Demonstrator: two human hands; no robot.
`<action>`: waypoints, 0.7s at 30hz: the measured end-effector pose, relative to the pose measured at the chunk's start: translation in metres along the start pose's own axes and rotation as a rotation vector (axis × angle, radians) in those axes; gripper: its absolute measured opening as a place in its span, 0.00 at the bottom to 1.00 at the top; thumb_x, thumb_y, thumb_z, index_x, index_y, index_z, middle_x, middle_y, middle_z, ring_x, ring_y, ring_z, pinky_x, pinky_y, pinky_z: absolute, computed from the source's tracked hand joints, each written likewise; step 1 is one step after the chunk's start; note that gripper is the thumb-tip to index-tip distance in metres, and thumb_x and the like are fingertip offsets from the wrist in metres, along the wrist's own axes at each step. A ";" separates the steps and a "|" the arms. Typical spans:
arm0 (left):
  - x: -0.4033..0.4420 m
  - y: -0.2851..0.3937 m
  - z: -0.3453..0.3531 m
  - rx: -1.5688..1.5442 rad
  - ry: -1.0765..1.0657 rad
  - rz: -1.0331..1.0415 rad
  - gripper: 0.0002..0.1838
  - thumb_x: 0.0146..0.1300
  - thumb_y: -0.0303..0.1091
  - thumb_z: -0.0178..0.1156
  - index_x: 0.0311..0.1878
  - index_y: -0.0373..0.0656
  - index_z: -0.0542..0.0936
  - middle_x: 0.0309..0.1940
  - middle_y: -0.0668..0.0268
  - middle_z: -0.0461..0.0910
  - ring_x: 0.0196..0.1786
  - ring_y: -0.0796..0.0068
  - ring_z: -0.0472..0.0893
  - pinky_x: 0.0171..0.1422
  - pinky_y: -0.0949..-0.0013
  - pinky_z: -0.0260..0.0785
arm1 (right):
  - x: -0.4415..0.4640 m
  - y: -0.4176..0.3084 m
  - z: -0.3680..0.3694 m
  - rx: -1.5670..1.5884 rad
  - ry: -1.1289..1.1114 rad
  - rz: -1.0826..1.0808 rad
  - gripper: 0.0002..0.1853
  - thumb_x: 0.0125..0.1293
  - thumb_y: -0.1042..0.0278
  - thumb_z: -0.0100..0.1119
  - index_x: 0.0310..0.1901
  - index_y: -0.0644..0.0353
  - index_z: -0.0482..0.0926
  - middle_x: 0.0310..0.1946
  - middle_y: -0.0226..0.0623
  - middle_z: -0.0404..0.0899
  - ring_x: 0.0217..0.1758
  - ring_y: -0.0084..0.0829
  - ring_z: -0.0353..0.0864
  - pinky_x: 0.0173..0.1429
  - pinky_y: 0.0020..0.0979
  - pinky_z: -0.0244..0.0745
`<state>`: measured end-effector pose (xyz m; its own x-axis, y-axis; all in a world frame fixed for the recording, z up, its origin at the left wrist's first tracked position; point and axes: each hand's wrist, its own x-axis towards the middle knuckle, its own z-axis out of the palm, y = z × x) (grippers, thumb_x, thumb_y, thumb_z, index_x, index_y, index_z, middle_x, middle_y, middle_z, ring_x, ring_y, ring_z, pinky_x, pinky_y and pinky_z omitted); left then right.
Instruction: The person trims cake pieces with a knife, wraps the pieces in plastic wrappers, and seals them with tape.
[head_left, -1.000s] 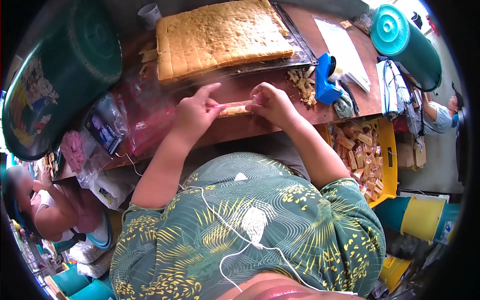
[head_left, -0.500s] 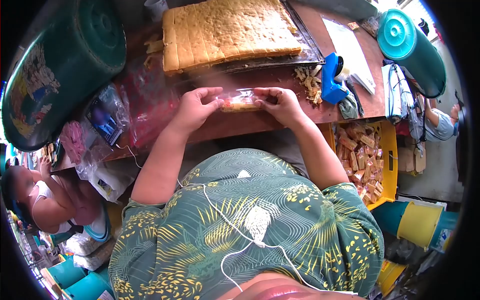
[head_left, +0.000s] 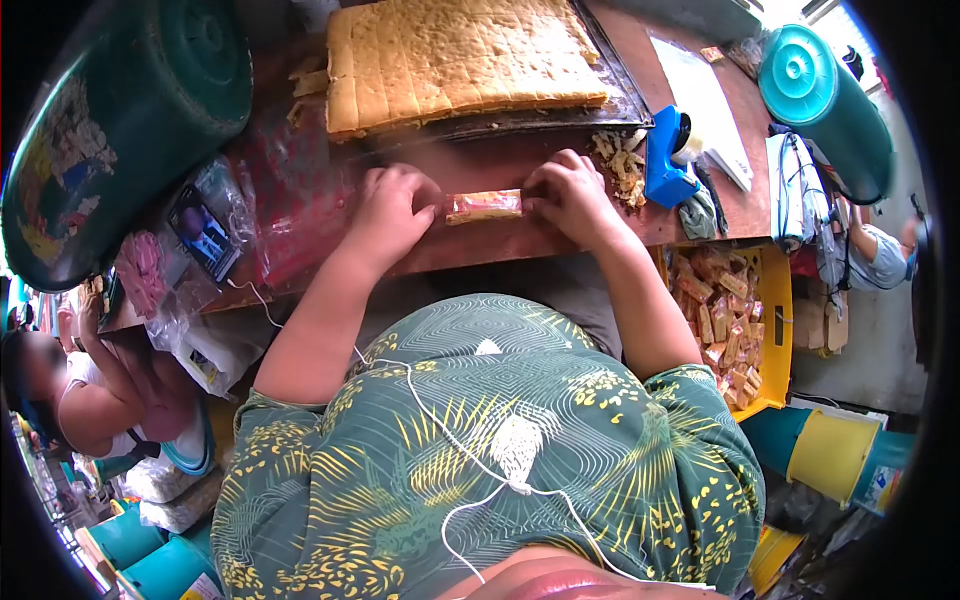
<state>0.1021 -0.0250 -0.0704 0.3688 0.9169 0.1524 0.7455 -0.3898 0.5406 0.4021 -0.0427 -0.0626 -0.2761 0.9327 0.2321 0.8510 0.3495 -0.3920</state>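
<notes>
A bar-shaped slice of cake in a clear printed wrapper (head_left: 485,206) lies level at the front of the brown table, between my two hands. My left hand (head_left: 398,208) is closed at its left end, fingers curled and thumb towards the wrapper; the plastic it pinches is hard to see. At the right end my right hand (head_left: 568,197) is closed too, its fingertips against the wrapper. Behind them, a large sheet cake (head_left: 465,65), scored into bars, rests on a dark baking tray (head_left: 630,105).
A blue tape dispenser (head_left: 668,165) stands to the right beside cake trimmings (head_left: 622,170). Below it, a yellow crate (head_left: 780,330) holds many wrapped bars. A phone (head_left: 203,235) and plastic bags lie left, near a large green drum (head_left: 130,130). Another person (head_left: 100,395) sits at left.
The wrapped slice has come down from between my raised fingertips onto the table edge area. Both hands have turned knuckles-up, fingers curling downward, slightly farther apart.
</notes>
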 end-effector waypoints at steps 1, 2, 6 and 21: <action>0.001 0.001 -0.006 -0.039 -0.092 0.036 0.09 0.60 0.37 0.70 0.40 0.45 0.87 0.50 0.64 0.81 0.58 0.58 0.75 0.65 0.53 0.66 | -0.003 0.001 0.003 0.022 0.020 -0.077 0.08 0.56 0.63 0.74 0.38 0.49 0.88 0.44 0.30 0.80 0.56 0.42 0.77 0.59 0.47 0.72; -0.003 0.006 -0.008 0.071 -0.066 0.076 0.08 0.61 0.36 0.69 0.41 0.46 0.87 0.49 0.65 0.82 0.58 0.59 0.75 0.64 0.52 0.65 | -0.007 0.003 0.009 -0.010 -0.001 -0.086 0.09 0.58 0.67 0.70 0.42 0.46 0.89 0.46 0.28 0.80 0.58 0.40 0.76 0.62 0.46 0.71; -0.033 0.037 -0.011 0.282 -0.032 0.182 0.07 0.62 0.33 0.66 0.43 0.50 0.88 0.45 0.67 0.84 0.57 0.63 0.76 0.62 0.49 0.63 | -0.035 -0.021 0.008 -0.131 0.020 -0.098 0.12 0.61 0.68 0.64 0.45 0.44 0.90 0.46 0.28 0.82 0.61 0.36 0.75 0.67 0.45 0.66; -0.032 0.048 0.011 0.011 -0.027 0.035 0.27 0.76 0.43 0.60 0.67 0.32 0.74 0.50 0.65 0.81 0.58 0.67 0.77 0.69 0.58 0.67 | -0.058 -0.045 0.020 -0.230 -0.012 -0.070 0.33 0.69 0.46 0.61 0.68 0.62 0.75 0.59 0.40 0.73 0.64 0.40 0.70 0.66 0.44 0.66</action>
<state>0.1319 -0.0737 -0.0582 0.4097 0.9000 0.1485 0.7376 -0.4227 0.5266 0.3708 -0.1110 -0.0759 -0.3425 0.9082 0.2405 0.9084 0.3854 -0.1620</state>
